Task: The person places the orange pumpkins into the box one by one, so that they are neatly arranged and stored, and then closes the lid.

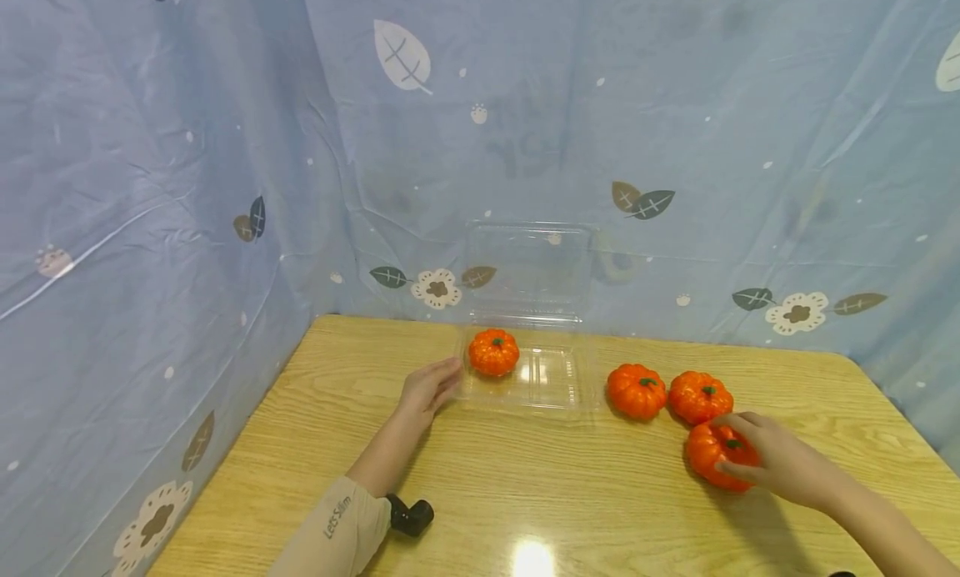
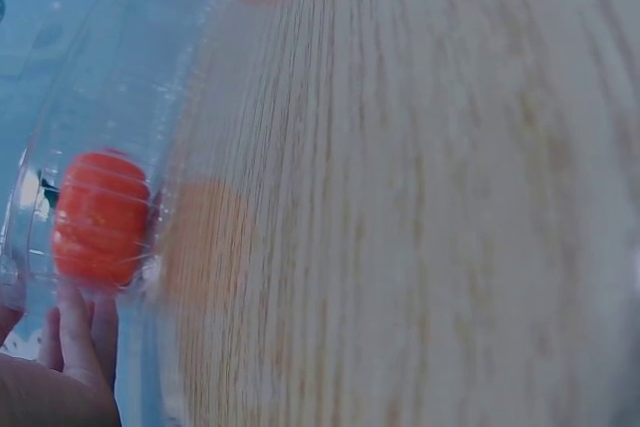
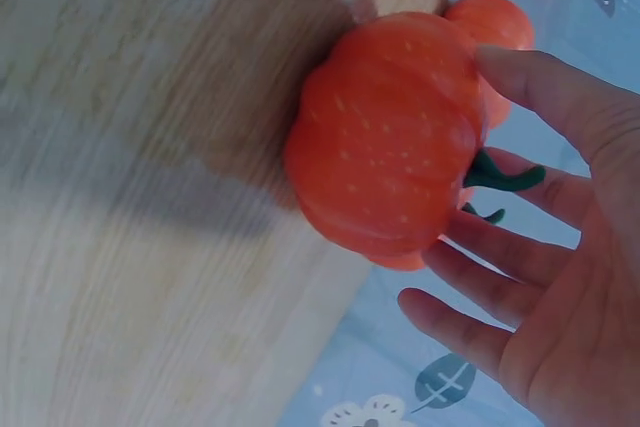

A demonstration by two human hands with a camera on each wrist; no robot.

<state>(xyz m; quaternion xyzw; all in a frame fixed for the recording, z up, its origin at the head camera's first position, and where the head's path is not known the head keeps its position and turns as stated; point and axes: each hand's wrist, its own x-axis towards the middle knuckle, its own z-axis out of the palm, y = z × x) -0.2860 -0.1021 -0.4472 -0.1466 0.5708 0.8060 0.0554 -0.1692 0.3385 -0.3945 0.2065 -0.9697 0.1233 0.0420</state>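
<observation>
At the left end of a clear hinged plastic container [image 1: 543,398], my left hand [image 1: 426,387] has its fingertips right at the wall, fingers extended. One orange toy pumpkin [image 1: 492,353] with a green stem sits inside that container, at its left. Over the nearest of three pumpkins on the right, my right hand [image 1: 765,456] spreads its thumb and fingers about the top of this pumpkin [image 3: 385,137]. Its thumb tip overlaps the pumpkin's edge in the right wrist view, and the fingers reach past the green stem [image 3: 505,175] on the other side.
Two more pumpkins, one [image 1: 637,391] beside the container and another [image 1: 701,397] behind the right hand's pumpkin, rest on the wooden table [image 1: 525,469]. The container's raised lid [image 1: 531,268] stands against a blue patterned curtain [image 1: 480,143]. A black object [image 1: 410,516] is by the left sleeve.
</observation>
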